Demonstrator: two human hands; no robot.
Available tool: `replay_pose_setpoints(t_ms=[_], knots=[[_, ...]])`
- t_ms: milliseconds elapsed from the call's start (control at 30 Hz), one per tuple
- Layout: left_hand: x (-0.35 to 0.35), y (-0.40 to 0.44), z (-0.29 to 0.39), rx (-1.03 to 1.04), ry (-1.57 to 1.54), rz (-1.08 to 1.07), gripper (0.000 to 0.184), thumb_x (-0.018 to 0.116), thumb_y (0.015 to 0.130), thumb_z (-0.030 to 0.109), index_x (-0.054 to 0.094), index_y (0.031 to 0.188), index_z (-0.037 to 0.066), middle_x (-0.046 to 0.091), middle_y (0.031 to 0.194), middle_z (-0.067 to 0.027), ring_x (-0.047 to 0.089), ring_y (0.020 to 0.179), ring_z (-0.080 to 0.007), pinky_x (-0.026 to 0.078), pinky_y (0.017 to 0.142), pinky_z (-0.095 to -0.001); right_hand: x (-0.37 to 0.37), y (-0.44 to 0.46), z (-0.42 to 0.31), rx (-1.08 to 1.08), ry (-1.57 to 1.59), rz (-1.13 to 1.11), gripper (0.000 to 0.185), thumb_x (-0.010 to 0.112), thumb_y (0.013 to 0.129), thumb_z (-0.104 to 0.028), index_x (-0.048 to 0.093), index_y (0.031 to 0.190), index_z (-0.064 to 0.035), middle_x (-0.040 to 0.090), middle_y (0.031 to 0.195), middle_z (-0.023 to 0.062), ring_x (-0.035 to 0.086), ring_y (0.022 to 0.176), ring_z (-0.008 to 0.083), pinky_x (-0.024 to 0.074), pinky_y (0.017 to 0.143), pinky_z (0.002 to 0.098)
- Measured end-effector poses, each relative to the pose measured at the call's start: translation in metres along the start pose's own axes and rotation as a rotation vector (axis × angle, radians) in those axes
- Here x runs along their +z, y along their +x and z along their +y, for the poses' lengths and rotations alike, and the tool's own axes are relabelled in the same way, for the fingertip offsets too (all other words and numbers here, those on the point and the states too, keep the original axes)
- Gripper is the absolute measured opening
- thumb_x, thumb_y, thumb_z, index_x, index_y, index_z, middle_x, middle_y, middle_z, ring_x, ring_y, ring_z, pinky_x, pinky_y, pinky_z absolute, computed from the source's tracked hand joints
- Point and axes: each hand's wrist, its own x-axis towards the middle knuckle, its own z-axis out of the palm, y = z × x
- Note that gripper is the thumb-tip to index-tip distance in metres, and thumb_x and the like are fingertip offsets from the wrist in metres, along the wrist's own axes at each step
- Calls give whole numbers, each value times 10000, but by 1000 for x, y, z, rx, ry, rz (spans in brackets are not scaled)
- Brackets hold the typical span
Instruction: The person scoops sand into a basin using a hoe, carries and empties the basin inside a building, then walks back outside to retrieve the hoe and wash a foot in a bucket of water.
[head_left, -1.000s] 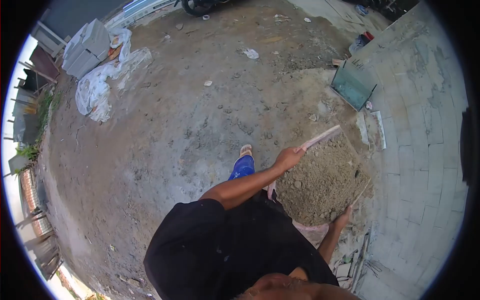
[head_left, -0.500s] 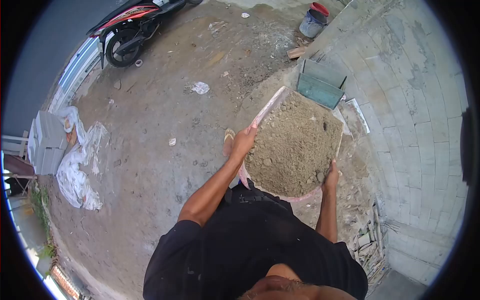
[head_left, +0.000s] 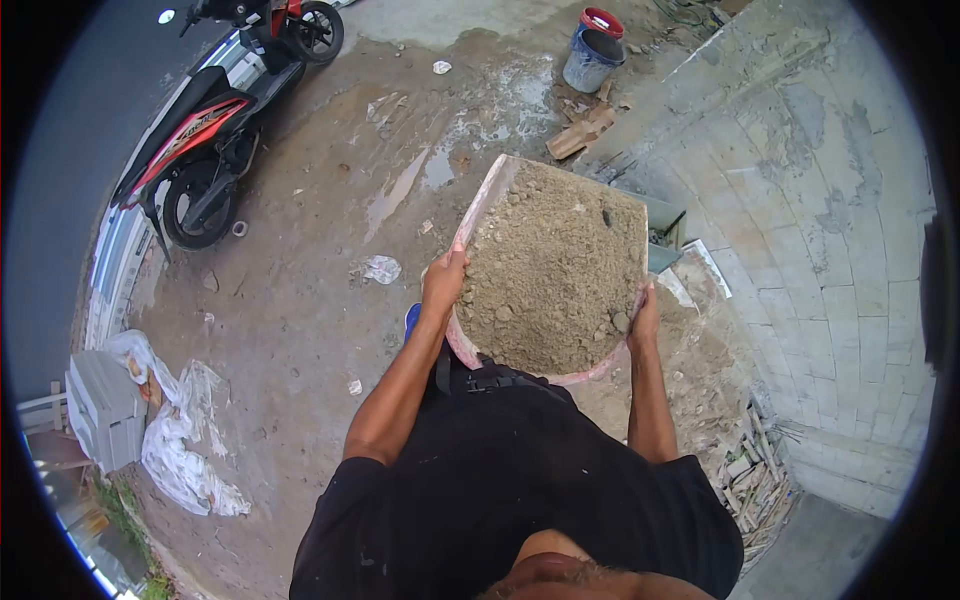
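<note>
A wide pinkish tray (head_left: 480, 203) heaped with sandy soil (head_left: 560, 265) is held at my waist, its curved edge near my belt. My left hand (head_left: 444, 283) grips its left rim, thumb on top. On the right rim my right hand (head_left: 644, 312) is closed near a few small lumps; most of its fingers are hidden below the edge. A dark hole shows in the soil near the far right corner. Behind that corner stands a greenish box (head_left: 663, 258), partly covered by the tray.
Two buckets (head_left: 590, 70) and some wood pieces (head_left: 580, 133) lie ahead. A red and black motorbike (head_left: 205, 130) stands at upper left, grey blocks (head_left: 105, 410) and white sheeting (head_left: 180, 450) at left. A block wall (head_left: 820, 260) runs along the right, with debris (head_left: 755, 480) at its foot.
My view has turned toward the buckets and motorbike. The loaded tray has swung leftward and now covers part of the greenish box. Both hands keep their hold.
</note>
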Motion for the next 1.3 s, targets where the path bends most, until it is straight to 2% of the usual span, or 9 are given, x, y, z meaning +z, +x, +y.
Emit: replay_pose_setpoints(t_ms=[200,367,533,633,833,900,1000,1200,1300], knots=[[2,167,117,204,71,-81,532,468,932,521,607,787,29,504,638,-20,484,639,-130,386,606,-308,113,121,-39,-89,117,51,474,417,962,-386,564,1189,4,607,1137,95,586,1035,200,439,924,325],[16,306,197,158,91,-186,501,466,947,489,604,803,30,496,644,-3,473,633,-131,384,606,-305,192,206,-81,-55,145,157,423,431,952,-355,578,1156,-14,622,1099,83,582,1035,193,436,928,312],[71,481,273,160,41,-286,454,485,953,453,601,802,41,463,630,20,426,589,-96,340,554,-271,245,374,-99,-57,66,316,388,443,943,-350,611,1092,-33,636,1066,88,604,985,198,464,884,319],[119,596,313,172,43,-321,443,482,958,442,594,798,45,442,619,33,390,561,-78,313,528,-255,292,480,-129,-56,243,224,404,448,943,-360,617,1087,-22,637,1063,93,605,964,194,466,869,321],[191,788,448,139,-48,-397,408,477,968,429,574,796,72,425,605,55,374,532,-60,304,505,-228,353,698,-213,-61,-4,341,448,461,944,-363,631,1088,26,638,1002,84,587,897,179,443,831,306],[210,850,498,104,-71,-384,399,479,970,422,571,798,75,425,605,56,373,531,-59,303,500,-223,404,759,-262,-104,78,322,456,478,933,-366,651,1054,38,636,959,81,574,851,175,431,799,302],[215,939,568,104,-100,-424,413,475,971,440,567,800,75,437,614,53,377,534,-54,307,496,-213,466,829,-316,-231,-116,363,455,471,935,-367,649,1037,39,639,966,85,577,857,175,433,801,306],[267,1172,717,138,-90,-562,441,458,969,471,570,826,69,443,624,50,383,546,-57,324,514,-209,612,997,-412,-194,-210,571,498,466,925,-400,655,1003,54,648,936,87,566,848,165,425,798,311],[314,1270,804,132,-17,-595,431,443,975,460,567,822,77,444,628,48,391,565,-63,327,532,-220,645,1104,-456,-162,-193,607,514,487,910,-413,661,1018,58,652,948,94,567,851,163,426,799,311]])
